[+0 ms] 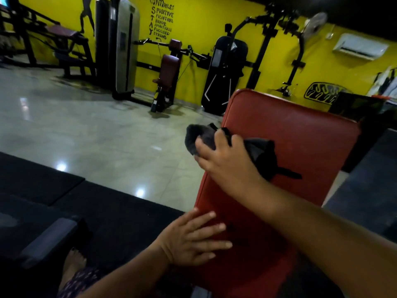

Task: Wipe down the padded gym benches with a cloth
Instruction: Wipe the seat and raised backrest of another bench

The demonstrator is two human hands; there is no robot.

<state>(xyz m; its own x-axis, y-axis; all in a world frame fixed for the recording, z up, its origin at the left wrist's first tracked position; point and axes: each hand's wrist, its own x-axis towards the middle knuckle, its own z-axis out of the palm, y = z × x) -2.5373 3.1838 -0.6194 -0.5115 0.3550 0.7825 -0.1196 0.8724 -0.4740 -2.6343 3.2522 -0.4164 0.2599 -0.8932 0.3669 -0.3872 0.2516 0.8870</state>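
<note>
A red padded bench runs away from me at the right of the head view. A dark grey cloth lies bunched across its left edge, and my right hand grips it there, fingers curled over the cloth. Nearer to me, my left hand rests flat on the lower part of the red pad with its fingers spread.
Black rubber mats cover the floor at left, with shiny tiled floor beyond. Weight machines and a maroon seat machine stand along the yellow wall. A grey padded piece sits at lower left by my foot.
</note>
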